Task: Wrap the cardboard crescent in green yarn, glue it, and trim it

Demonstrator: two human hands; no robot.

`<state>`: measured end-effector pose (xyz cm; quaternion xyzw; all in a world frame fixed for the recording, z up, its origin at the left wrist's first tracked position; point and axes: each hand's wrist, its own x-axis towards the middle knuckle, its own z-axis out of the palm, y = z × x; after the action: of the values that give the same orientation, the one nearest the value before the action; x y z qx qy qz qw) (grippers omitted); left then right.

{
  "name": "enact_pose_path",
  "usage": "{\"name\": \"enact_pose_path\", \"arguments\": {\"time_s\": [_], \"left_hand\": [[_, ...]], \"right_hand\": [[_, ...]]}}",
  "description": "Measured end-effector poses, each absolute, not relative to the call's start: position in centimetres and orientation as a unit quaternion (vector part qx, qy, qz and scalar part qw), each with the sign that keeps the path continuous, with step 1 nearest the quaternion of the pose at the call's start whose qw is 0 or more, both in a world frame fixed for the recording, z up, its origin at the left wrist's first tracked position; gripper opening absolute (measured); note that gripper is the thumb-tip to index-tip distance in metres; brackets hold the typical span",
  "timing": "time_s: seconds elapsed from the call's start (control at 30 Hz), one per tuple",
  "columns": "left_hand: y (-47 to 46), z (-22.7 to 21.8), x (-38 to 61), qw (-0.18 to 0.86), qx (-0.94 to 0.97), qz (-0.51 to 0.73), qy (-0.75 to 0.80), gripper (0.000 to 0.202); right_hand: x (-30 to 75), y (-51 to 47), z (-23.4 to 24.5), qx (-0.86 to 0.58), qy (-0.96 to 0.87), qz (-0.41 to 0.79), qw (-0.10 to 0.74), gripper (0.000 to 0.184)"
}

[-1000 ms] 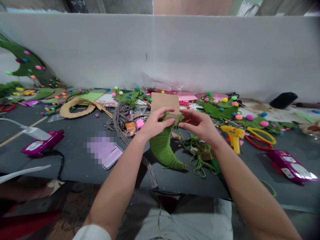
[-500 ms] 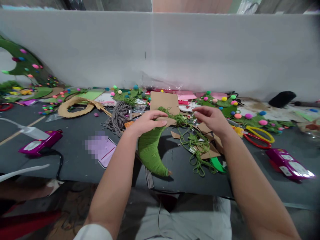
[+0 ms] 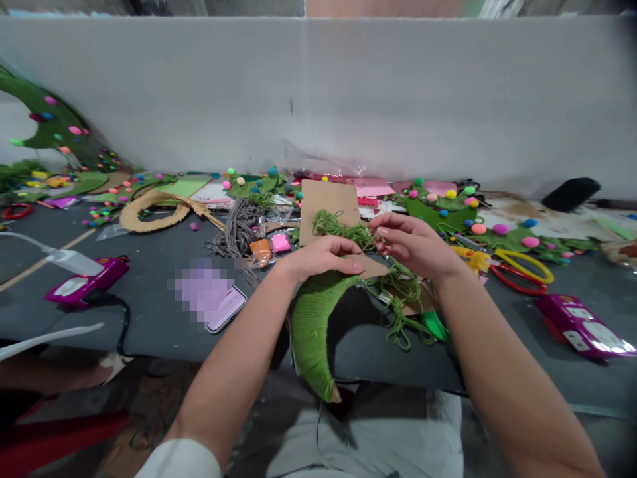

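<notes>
My left hand grips a crescent near its upper end. Green yarn is wound around most of this crescent, and bare cardboard shows at both tips. Just right of it, my right hand has its fingers pinched together around green yarn; the exact strand is hard to see. More loose yarn loops hang and lie below the right hand, over cardboard scraps. The crescent's lower tip reaches past the table's front edge, above the lap.
Scissors with yellow and red handles and a purple device lie at right. Left are a phone, another purple device, grey yarn and a tan ring. Pom-pom-covered green pieces line the back wall. Someone's arm shows lower left.
The crescent has come closer to my body and slightly right, with my left hand on it. My right hand has moved slightly left and lower, its fingers now closer to the crescent's upper tip.
</notes>
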<state>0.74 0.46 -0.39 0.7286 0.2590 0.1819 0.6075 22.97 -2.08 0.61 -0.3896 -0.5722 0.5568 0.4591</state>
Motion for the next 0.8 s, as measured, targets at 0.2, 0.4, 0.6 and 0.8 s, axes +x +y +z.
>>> {"name": "enact_pose_path", "arguments": {"time_s": [0.2, 0.4, 0.6, 0.8], "left_hand": [[0.8, -0.6, 0.3, 0.566, 0.789, 0.081, 0.225, 0.031], [1.7, -1.1, -0.9, 0.522, 0.811, 0.083, 0.252, 0.037], [1.8, -0.6, -1.8, 0.516, 0.778, 0.207, 0.294, 0.069], [1.5, -0.5, -1.0, 0.518, 0.759, 0.274, 0.283, 0.071]], "right_hand": [[24.0, -1.5, 1.0, -0.334, -0.511, 0.557, 0.563, 0.019], [29.2, 0.7, 1.0, -0.398, -0.448, 0.418, 0.683, 0.017], [28.6, 1.1, 0.5, -0.416, -0.415, 0.382, 0.713, 0.024], [23.0, -1.0, -0.3, -0.400, -0.561, 0.491, 0.533, 0.033]]}}
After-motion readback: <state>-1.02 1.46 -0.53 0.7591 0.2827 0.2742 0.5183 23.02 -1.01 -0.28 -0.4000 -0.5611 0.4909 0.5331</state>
